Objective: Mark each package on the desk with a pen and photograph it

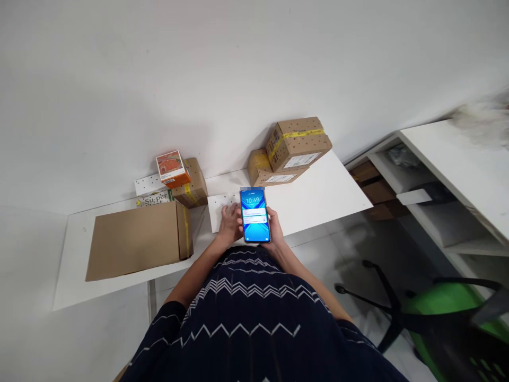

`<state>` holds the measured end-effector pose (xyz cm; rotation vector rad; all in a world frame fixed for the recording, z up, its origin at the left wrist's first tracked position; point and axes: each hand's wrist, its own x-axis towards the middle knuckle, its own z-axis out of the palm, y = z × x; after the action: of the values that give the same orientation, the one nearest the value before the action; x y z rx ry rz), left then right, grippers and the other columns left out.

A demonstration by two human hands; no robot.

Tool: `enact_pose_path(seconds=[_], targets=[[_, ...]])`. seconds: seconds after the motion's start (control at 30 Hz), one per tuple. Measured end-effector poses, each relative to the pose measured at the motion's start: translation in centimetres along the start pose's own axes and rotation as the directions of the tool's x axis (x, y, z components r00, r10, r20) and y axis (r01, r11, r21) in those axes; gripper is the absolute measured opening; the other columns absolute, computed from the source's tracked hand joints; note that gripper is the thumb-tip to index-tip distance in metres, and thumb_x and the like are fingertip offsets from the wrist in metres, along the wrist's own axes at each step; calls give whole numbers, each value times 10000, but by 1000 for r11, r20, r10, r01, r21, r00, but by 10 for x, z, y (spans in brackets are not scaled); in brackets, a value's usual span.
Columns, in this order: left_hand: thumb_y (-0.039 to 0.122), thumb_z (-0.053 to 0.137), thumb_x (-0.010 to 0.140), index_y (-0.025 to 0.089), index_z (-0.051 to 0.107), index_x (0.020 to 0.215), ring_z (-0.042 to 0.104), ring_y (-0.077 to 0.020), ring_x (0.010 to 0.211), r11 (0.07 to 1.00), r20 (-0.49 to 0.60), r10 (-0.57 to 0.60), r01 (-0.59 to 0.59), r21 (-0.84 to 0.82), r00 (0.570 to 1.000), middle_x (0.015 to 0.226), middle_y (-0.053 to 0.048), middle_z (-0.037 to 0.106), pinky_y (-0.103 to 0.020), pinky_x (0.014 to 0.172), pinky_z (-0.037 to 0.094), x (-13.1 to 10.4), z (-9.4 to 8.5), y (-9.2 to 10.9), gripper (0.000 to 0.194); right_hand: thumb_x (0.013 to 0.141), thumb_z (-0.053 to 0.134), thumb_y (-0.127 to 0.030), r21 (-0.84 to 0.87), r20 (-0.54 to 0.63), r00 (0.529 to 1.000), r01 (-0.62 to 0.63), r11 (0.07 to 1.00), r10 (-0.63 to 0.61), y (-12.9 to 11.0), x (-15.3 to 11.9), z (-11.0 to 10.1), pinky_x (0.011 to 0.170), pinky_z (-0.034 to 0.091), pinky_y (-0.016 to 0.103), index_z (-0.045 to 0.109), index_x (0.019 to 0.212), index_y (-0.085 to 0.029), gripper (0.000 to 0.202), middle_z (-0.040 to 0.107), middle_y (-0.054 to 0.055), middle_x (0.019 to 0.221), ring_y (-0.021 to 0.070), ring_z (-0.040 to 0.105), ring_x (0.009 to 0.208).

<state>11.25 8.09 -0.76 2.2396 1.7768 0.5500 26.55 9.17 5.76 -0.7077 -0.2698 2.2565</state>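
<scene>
A phone with a lit blue lock screen is held upright in front of my body, above the near edge of the white table. My right hand grips its right side and lower edge. At its left side is my left hand, with its fingers apart and some fingertips by the phone's edge; whether it bears any of the phone's weight is unclear. Behind my left hand lies a flat white spotted box.
A large brown carton lies on the left. Behind it are an orange box and a small taped carton. Taped cartons are stacked at the back. White shelves and a green chair stand on the right.
</scene>
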Motion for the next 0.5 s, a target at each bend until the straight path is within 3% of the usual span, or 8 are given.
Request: enact_pose_path(seconds=[0.07,0.1,0.13,0.2,0.27,0.33,0.43,0.5], targets=[[399,594,834,226,570,1356,431,-366,1358,995,47,77,-80,63,996,1443,-149,534,-595,1122,248,-2,-8,4,551,875,451,-562,-100,-123,981,138,985,-150,-11,0,-16,727,602,406,616,1195,-165,535,748,115,1020,272,718,893],[439,591,857,213,538,1390,407,-379,1375,990,68,95,-101,100,993,1487,-164,488,-619,1118,237,-4,-12,5,581,858,491,-562,-179,-196,950,208,962,-242,-17,0,-26,719,597,381,615,1187,-177,521,740,104,1035,259,715,884],[470,595,868,213,512,1414,385,-389,1390,986,83,89,-99,137,993,1519,-169,450,-636,1115,231,-7,-16,6,610,841,526,-561,-280,-274,900,264,923,-340,-24,0,-38,713,588,354,607,1194,-196,514,728,88,1063,240,710,877],[479,627,862,238,476,1449,348,-401,1414,979,106,33,-53,195,994,1553,-158,408,-655,1114,226,-14,-22,6,652,815,573,-553,-530,-409,744,277,802,-528,-37,0,-65,717,562,310,560,1262,-245,543,688,51,1131,203,691,880],[453,642,863,274,443,1474,317,-409,1432,971,126,-36,5,241,991,1571,-135,387,-682,1112,211,-21,-27,5,668,810,568,-566,-754,-486,599,81,651,-637,-46,-1,-95,771,531,316,523,1333,-246,615,654,59,1165,204,664,920],[443,627,880,313,427,1484,293,-413,1446,964,142,-83,43,262,986,1582,-109,377,-712,1111,184,-25,-29,5,649,829,547,-533,-865,-491,539,-208,457,-684,-49,-1,-124,888,486,372,528,1360,-208,623,639,101,1180,248,629,1016],[434,605,901,337,417,1490,271,-409,1460,963,159,-104,60,263,982,1594,-94,360,-729,1116,153,-21,-30,4,625,866,526,-444,-837,-458,535,-529,142,-710,-42,0,-158,992,411,457,509,1395,-178,592,567,180,1307,332,543,1178],[421,611,900,337,413,1494,260,-407,1466,964,156,-107,64,259,982,1600,-95,350,-724,1124,141,-13,-29,3,632,891,506,-414,-773,-438,543,-634,-8,-716,-32,3,-173,992,402,491,494,1410,-194,564,515,195,1369,366,502,1220]])
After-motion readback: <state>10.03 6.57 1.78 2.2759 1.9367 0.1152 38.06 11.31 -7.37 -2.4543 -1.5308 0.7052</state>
